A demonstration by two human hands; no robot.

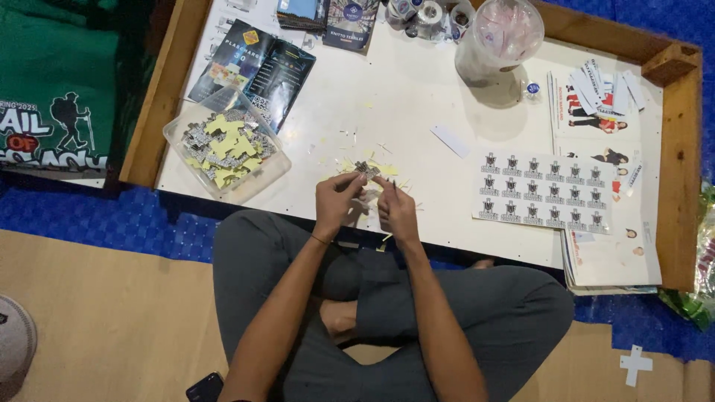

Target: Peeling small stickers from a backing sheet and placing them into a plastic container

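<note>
Both hands meet over the near edge of the white bench [417, 97]; the left hand [337, 202] and the right hand [397, 210] each pinch a side of a small sticker piece [366, 170] held just above the surface; yellow backing scraps [350, 165] lie scattered right beneath them; a clear tray [277, 167] of cut pieces sits near the left edge, a sticker sheet [542, 190] to the right; bare board lies between them, with raised wooden rims [679, 171] bounding the sides.
</note>
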